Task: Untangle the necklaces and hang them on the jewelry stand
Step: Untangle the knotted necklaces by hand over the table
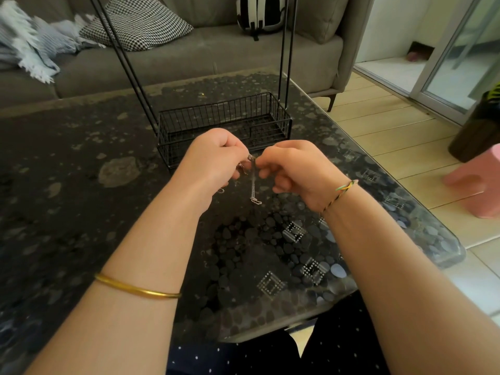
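Pebbles, dark grey and rounded, make the pattern of the glossy table (pixel 81 163), whose surface reflects light at the corner to the right of the jewelry stand (pixel 216 112). The stand is of thin black wire: a rectangular basket at the bottom with straight vertical bars, and slim rods which go up from it out of view. Behind the stand is a grey fabric sofa (pixel 216 58) with a cushion (pixel 140 23) in small black and white check and a pale fringed blanket (pixel 29 47). To the right of the stand, beyond the table edge, the floor (pixel 378 125) is pale, and a pink rounded object (pixel 479 185) stands on it. Just in front of the stand, above the table, the left hand (pixel 213 158) and the right hand (pixel 295 169) are close together, both with curled fingers which pinch the necklaces (pixel 253 180). These are fine silvery chains; one part hangs straight down between the hands and ends in a small loop. A smooth gold bangle (pixel 135 289) is on the left forearm, and a braided thread bracelet (pixel 339 194) on the right wrist.
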The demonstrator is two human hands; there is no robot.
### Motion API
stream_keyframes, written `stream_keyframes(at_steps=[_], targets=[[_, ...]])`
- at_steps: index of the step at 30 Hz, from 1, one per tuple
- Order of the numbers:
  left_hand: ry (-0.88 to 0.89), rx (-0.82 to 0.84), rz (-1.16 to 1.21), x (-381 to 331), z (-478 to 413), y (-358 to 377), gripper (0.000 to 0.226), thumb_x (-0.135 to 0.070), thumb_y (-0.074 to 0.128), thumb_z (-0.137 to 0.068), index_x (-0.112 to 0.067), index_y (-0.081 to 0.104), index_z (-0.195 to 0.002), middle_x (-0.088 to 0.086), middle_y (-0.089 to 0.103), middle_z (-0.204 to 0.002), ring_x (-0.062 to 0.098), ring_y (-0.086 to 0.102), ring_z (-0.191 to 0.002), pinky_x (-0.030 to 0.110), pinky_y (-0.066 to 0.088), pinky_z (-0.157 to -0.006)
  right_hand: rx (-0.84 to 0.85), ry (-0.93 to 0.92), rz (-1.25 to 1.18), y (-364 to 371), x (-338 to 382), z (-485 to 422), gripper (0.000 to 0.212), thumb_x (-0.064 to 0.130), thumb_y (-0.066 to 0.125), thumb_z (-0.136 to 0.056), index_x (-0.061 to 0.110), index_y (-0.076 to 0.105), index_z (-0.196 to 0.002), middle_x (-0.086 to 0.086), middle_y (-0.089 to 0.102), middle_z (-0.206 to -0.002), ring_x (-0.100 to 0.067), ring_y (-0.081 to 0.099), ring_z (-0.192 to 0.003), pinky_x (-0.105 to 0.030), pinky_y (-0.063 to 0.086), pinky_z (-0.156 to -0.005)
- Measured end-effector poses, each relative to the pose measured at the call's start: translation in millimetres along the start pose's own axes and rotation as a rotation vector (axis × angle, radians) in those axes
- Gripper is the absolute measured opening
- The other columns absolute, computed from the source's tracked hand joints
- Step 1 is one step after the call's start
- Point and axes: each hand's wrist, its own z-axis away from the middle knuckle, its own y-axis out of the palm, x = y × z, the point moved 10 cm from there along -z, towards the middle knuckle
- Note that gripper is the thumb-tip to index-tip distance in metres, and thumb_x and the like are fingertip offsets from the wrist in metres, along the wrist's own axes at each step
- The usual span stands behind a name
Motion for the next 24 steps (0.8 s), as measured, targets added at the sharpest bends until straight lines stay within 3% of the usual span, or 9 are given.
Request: stream_keyframes(at_steps=[7, 11, 18, 24], targets=[[-0.06, -0.028, 0.109, 4.9, -0.8, -2.2, 0.011, -0.011, 0.052, -0.09, -0.016, 0.062, -0.087, 0.001, 0.065, -0.086, 0.011, 0.057, -0.073, 0.026, 0.047, -0.062, 0.045, 0.02, -0.051, 3.9, -2.6, -0.1, 0.013, 0.009, 0.056, -0.086, 0.008, 0.054, -0.074, -0.004, 0.053, -0.054, -0.009, 0.024, -0.028, -0.018, 0.035, -0.038], [-0.012, 0.0, 0.093, 1.4, -1.0, -0.2, 0.012, -0.011, 0.051, -0.092, -0.018, 0.061, -0.089, -0.003, 0.062, -0.083, 0.008, 0.054, -0.07, 0.022, 0.045, -0.058, 0.098, 0.009, -0.111, 8.5, -2.7, -0.7, 0.017, 0.005, 0.042, -0.094, 0.006, 0.059, -0.089, -0.004, 0.052, -0.048, -0.007, 0.023, -0.023, -0.017, 0.038, -0.035], [0.044, -0.005, 0.048, -2.4, -0.8, 0.8, 0.013, -0.014, 0.05, -0.094, -0.023, 0.059, -0.089, -0.002, 0.06, -0.087, 0.008, 0.053, -0.069, 0.021, 0.046, -0.058, 0.154, 0.002, -0.068, 15.8, -1.1, 4.1, 0.009, 0.006, 0.052, -0.092, 0.007, 0.06, -0.089, -0.003, 0.051, -0.049, -0.003, 0.034, -0.023, -0.022, 0.05, -0.049], [0.054, -0.011, 0.017, -4.0, -0.7, 1.1, 0.015, -0.016, 0.049, -0.093, -0.024, 0.057, -0.086, -0.003, 0.06, -0.085, 0.009, 0.053, -0.069, 0.027, 0.048, -0.063, 0.108, -0.024, -0.026, 13.0, 0.4, 3.4, 0.015, 0.005, 0.053, -0.091, 0.01, 0.058, -0.078, -0.002, 0.051, -0.047, -0.002, 0.043, -0.03, -0.023, 0.054, -0.05]])
